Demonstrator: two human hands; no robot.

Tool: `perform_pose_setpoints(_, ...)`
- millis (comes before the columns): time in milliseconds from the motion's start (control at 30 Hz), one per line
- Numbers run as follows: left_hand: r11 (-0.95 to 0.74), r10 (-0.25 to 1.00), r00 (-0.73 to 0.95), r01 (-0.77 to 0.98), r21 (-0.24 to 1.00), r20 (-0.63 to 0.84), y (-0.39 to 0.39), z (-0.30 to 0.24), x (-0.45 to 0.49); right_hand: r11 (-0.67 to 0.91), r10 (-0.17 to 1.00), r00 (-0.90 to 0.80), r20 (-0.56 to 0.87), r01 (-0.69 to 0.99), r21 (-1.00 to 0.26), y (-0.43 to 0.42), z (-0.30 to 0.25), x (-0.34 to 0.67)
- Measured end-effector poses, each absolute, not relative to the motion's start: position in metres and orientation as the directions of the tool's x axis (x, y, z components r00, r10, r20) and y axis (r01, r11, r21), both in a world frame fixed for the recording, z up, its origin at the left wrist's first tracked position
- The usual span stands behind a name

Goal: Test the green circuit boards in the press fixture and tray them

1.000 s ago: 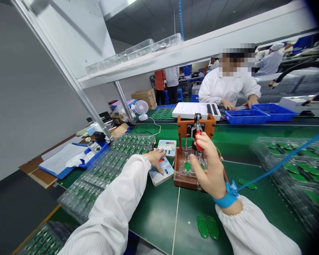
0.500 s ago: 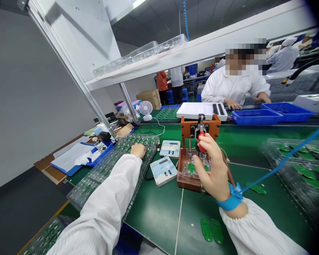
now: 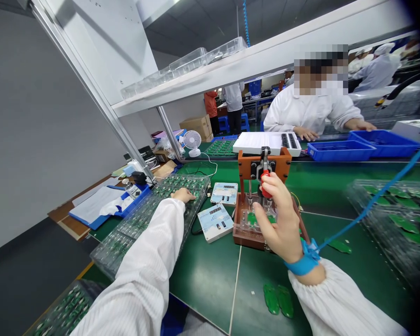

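Note:
My left hand (image 3: 183, 194) reaches over a clear plastic tray (image 3: 128, 242) filled with small green circuit boards. Its fingertips are drawn together and point down at the boards; what is between them, if anything, is too small to make out. On the right, my right hand (image 3: 282, 219) has its fingers hooked on the red handle (image 3: 266, 183) of a toggle clamp, its thumb held apart. The clamp sits on an orange and brown test fixture (image 3: 243, 235). A green board (image 3: 252, 219) lies under the fixture's clear plate, partly hidden by my hand.
Two small display boxes (image 3: 215, 223) stand between tray and fixture. Two green boards (image 3: 278, 299) lie near the front edge. More trays of green boards (image 3: 402, 224) sit right. A blue cord (image 3: 371, 210) runs from my wrist strap. A co-worker (image 3: 311, 109) sits opposite behind blue bins (image 3: 339, 151).
My left hand has opened from a curled fist shape into fingers pointing right over the tray. My right hand stays at the red handle. The co-worker's one hand moved toward a blue bin.

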State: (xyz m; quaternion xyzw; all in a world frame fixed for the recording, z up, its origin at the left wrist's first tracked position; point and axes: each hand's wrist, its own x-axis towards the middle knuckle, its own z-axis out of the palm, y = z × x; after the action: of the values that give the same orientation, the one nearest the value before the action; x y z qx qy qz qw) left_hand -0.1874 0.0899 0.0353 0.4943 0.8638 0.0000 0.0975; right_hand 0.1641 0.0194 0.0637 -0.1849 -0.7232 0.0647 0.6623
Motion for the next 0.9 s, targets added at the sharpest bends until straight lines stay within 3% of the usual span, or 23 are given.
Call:
perform_pose_setpoints(333, 0.399, 0.916, -0.374, 0.889, 0.223, -0.146, 0.103, 0.041, -0.207, 0.921, 0.358, -0.069, 0.931, 0.190, -0.341, 0.020, 0.063, 0.165)
perform_pose_setpoints(467, 0.445, 0.895, -0.437, 0.873, 0.198, -0.087, 0.105, 0.051, -0.230, 0.919, 0.359, -0.067, 0.931, 0.197, -0.340, 0.021, 0.062, 0.165)
perform_pose_setpoints(633, 0.463, 0.885, -0.445, 0.869, 0.173, -0.134, 0.096, 0.048, -0.236, 0.919, 0.356, -0.064, 0.932, 0.206, -0.336, 0.021, 0.062, 0.165)
perform_pose_setpoints(900, 0.474, 0.878, -0.472, 0.880, 0.016, -0.080, 0.087, 0.041, -0.210, 0.918, 0.358, -0.069, 0.931, 0.210, -0.337, 0.020, 0.064, 0.165)
